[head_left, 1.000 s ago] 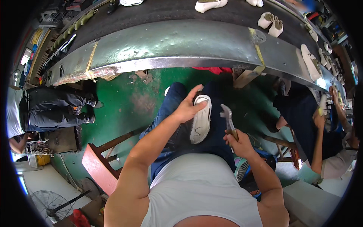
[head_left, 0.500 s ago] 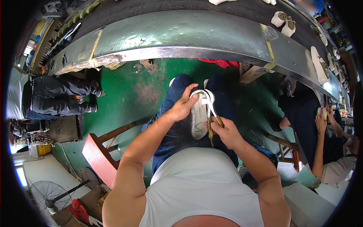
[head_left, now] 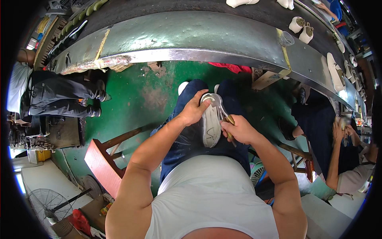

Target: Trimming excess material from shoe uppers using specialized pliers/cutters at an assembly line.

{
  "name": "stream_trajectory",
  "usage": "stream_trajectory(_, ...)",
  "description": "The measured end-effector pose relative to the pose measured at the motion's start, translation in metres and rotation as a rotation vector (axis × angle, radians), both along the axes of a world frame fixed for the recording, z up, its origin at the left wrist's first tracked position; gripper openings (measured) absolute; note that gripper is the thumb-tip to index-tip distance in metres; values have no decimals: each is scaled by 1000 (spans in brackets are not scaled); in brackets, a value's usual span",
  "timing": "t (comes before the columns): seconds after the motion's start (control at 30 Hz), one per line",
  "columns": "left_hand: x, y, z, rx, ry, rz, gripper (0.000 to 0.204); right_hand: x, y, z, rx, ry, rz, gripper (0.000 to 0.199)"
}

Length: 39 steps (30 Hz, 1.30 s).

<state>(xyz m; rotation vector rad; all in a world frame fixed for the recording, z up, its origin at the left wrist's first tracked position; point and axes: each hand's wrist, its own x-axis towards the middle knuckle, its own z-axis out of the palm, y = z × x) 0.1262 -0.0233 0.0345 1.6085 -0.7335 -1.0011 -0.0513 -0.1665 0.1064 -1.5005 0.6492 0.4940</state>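
Note:
On my lap lies a pale shoe [head_left: 211, 129], sole side facing up, with a dark curved mark near its end by my belly. My left hand [head_left: 193, 110] grips its far end from the left, the thumb lying over the surface. My right hand [head_left: 239, 129] is closed round the brass-coloured handles of metal pincers [head_left: 221, 105]. The curved head of the pincers reaches to the far end of the shoe, close by my left thumb. Whether the jaws pinch the shoe's edge cannot be made out.
A long metal-edged bench [head_left: 191, 34] runs across in front, bearing white shoes [head_left: 301, 30] and a clear cup [head_left: 285, 39]. A stool [head_left: 104, 165] stands at left, a wire fan [head_left: 49, 207] behind it. Other people [head_left: 63, 93] are at both sides, one at right with busy hands [head_left: 341, 129].
The pincers have swung, their handles now close together and slanting toward the lower right. My right hand has shifted slightly up and right. The left hand keeps its hold on the shoe.

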Motion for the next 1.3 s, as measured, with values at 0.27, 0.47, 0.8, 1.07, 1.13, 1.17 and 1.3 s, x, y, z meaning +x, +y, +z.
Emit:
stream_trajectory(0.27,26,23,-5,27,406,82,51,3,10,-55,-718,-432,114,24)
stream_trajectory(0.47,45,31,15,-45,436,-242,65,-12,7,-24,-773,-313,219,18)
stream_trajectory(0.8,0,0,7,-118,309,148,49,-37,-14,12,-172,-94,152,20)
stream_trajectory(1.07,-65,58,56,-440,-315,-104,93,-38,21,-6,-403,-685,-275,29)
stream_trajectory(1.13,-74,62,71,-411,-444,-93,95,-27,31,-13,-117,-841,-327,30)
stream_trajectory(1.17,-76,62,78,-393,-583,-71,97,-27,32,-12,-109,-836,-328,30)
stream_trajectory(1.3,-89,70,73,-330,-681,-8,94,-25,33,-5,-188,-830,-189,26)
